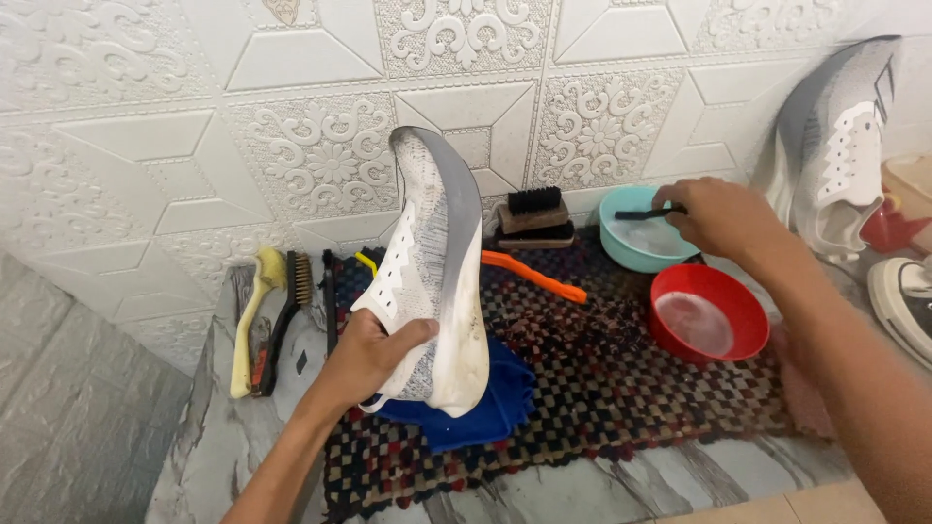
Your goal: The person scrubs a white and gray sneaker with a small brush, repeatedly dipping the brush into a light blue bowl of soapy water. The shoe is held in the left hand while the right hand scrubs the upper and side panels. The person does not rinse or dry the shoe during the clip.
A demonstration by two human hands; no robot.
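Observation:
My left hand (364, 357) grips a white and grey knit sneaker (437, 262) by its heel and holds it upright above a blue cloth (485, 408), its dirty sole edge facing right. Over to the right, my right hand (723, 218) holds a small black brush (646, 213) over a teal bowl (631, 247) with pale liquid in it. Just in front of that bowl sits a red bowl (704, 311) holding soapy water. Everything rests on a woven checkered mat (602, 378).
Several brushes lie at the left: a yellow one (254, 311), a wire one (291, 301), an orange-handled one (534, 277). Two wooden block brushes (534, 218) are stacked by the wall. The matching sneaker (840, 146) leans on the tiled wall at right; another shoe (903, 301) lies below.

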